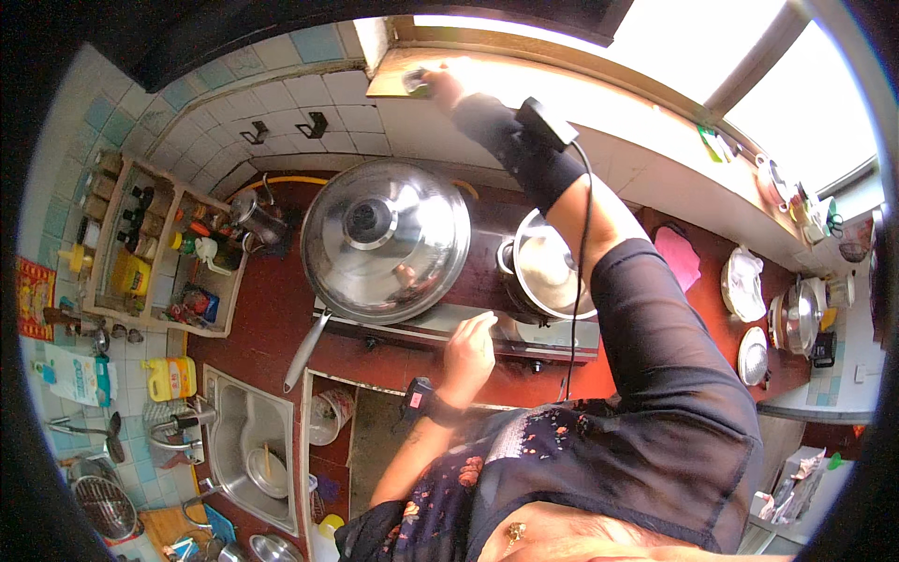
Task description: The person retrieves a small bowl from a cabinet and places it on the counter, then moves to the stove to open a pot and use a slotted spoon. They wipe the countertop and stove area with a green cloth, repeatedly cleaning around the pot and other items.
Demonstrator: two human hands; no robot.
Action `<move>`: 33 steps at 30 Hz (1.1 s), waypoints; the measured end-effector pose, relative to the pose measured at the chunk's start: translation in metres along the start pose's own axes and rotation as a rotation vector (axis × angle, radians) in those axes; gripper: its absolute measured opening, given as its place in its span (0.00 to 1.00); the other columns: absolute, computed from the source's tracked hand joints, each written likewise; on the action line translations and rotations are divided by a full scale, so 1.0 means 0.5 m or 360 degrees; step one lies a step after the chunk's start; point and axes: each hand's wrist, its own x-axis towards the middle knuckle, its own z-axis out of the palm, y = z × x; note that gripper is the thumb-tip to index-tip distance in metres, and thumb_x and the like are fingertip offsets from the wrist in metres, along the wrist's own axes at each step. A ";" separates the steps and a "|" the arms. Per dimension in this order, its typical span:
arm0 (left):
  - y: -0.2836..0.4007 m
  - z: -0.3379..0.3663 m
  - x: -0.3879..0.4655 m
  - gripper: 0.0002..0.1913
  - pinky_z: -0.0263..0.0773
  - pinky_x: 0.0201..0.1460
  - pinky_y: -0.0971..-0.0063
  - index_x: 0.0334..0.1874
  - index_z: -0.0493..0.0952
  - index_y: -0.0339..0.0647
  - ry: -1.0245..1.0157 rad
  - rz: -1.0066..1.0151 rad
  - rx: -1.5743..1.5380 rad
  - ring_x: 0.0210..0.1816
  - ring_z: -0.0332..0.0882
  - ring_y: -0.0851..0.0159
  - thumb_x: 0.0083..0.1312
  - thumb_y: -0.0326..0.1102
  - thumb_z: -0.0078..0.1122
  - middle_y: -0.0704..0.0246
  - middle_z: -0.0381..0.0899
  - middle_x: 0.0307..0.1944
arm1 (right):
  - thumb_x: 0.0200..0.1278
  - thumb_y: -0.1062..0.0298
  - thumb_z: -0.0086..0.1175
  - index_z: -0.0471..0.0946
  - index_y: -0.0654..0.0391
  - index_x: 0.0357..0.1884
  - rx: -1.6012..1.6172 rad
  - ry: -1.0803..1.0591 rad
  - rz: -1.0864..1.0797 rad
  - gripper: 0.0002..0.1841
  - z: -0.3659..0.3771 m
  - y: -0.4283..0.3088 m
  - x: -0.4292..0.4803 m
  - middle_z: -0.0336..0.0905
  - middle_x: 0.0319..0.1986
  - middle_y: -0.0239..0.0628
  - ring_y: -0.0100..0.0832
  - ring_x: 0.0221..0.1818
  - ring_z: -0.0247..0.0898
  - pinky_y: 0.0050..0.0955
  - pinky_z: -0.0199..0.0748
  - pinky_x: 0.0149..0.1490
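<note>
My right hand (447, 86) reaches up to the wooden window sill (520, 88), its fingers around a small clear container (416, 82). Blur and glare hide the container's details. Lower down, my left hand (469, 357) hovers over the front edge of the gas stove (428, 327), fingers together and nothing visible in them. Left of it, a wok (303, 355) sits on the stove under a domed metal lid (414, 218) with a black knob. Under my right forearm stands a lidded steel pot (541, 260), partly hidden by the arm.
A condiment rack (165, 267) with bottles and a metal kettle (256, 214) stand left. Below them is a steel sink (232, 414) holding a bowl (267, 472). A pink cloth (678, 256), a plastic-covered bowl (743, 281) and more pots (797, 319) line the right counter. A cable (581, 281) hangs from my right wrist.
</note>
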 end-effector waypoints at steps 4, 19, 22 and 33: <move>-0.018 -0.023 -0.009 0.12 0.76 0.57 0.61 0.48 0.81 0.34 0.0060 -0.0058 0.0032 0.52 0.81 0.49 0.66 0.21 0.51 0.56 0.84 0.49 | 0.54 0.73 0.62 0.88 0.43 0.44 0.0012 0.0057 -0.0174 0.16 0.019 -0.079 0.048 0.78 0.40 0.36 0.44 0.51 0.66 0.38 0.67 0.55; 0.029 0.007 0.030 0.13 0.77 0.56 0.60 0.48 0.80 0.31 -0.0159 0.0211 -0.0086 0.50 0.81 0.49 0.65 0.22 0.48 0.53 0.84 0.47 | 0.70 0.61 0.54 0.78 0.55 0.60 -0.0112 -0.0197 0.0810 0.19 -0.247 0.398 -0.298 0.82 0.49 0.43 0.38 0.54 0.76 0.38 0.72 0.60; 0.044 0.027 0.028 0.13 0.77 0.57 0.60 0.48 0.80 0.31 -0.0220 0.0299 -0.0137 0.50 0.82 0.49 0.66 0.23 0.48 0.53 0.84 0.47 | 0.71 0.62 0.54 0.76 0.58 0.62 0.0285 -0.0064 0.1011 0.20 -0.336 0.436 -0.417 0.82 0.51 0.43 0.37 0.55 0.76 0.34 0.71 0.62; 0.136 0.130 -0.009 0.14 0.75 0.58 0.60 0.49 0.81 0.35 -0.0515 0.0569 -0.0241 0.51 0.81 0.50 0.63 0.20 0.53 0.56 0.84 0.48 | 0.74 0.64 0.52 0.74 0.59 0.62 0.2390 0.0674 0.1723 0.18 -0.533 0.374 -0.975 0.81 0.54 0.37 0.30 0.54 0.77 0.30 0.73 0.63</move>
